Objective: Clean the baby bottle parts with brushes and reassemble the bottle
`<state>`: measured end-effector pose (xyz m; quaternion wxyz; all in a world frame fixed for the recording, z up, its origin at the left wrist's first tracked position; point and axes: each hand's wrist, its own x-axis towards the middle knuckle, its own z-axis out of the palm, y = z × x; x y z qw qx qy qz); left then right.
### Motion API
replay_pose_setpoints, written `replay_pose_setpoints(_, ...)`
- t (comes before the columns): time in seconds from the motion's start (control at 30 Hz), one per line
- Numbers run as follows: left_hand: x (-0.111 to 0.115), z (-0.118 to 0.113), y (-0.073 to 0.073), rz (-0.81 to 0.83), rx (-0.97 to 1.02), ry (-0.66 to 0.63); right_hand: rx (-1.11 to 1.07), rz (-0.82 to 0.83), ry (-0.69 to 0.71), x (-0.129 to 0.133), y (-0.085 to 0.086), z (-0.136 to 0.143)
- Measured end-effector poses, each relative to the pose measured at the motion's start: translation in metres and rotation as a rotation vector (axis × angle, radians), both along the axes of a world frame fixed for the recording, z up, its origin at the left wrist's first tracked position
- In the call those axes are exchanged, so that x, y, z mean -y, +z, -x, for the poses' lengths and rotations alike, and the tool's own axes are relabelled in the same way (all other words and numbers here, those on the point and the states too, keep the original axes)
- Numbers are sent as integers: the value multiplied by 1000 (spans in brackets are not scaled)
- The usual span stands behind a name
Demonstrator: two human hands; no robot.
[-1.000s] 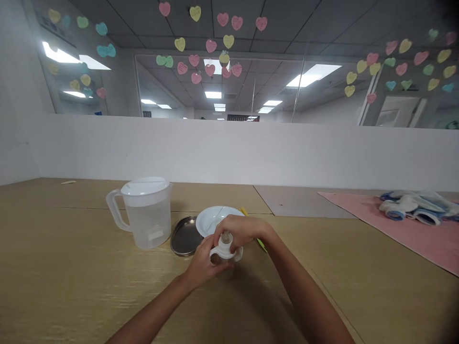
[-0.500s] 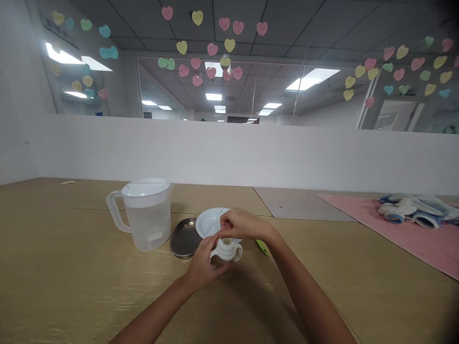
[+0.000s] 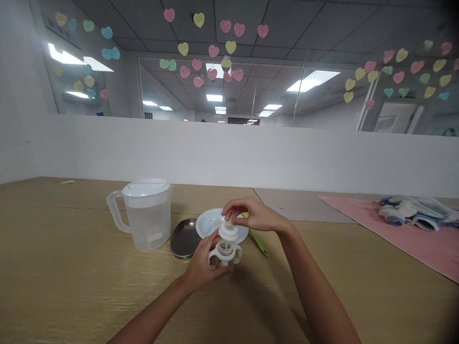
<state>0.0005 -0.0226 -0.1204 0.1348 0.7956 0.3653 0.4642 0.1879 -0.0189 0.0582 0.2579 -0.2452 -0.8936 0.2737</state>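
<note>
Btl top looks smooth plast., tray glossy metal.

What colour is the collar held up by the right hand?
The collar is white, seen in the head view, the only one here.

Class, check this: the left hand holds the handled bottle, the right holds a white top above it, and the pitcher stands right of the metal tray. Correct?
No: the head view shows the pitcher left of the metal tray. The rest stands: the left hand holds the handled bottle, the right hand a white top above it.
</note>
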Motion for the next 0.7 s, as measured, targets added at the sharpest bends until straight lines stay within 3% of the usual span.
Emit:
replay_pose_setpoints(0.17, 3, 4, 3, -13, 149, -129, -337, 0, -188, -1, 6, -4)
replay_pose_setpoints(0.33, 2, 9, 5, -131, 219, -1, -636, -70, -375, -12, 5, -4)
replay_pose_setpoints(0.5, -1, 13, 9, -203, 144, 129, -494, -26, -496, -33, -13, 1)
replay_pose_setpoints(0.7, -5, 15, 9, -142, -17, 141, -219, -7, -579, -55, -44, 18)
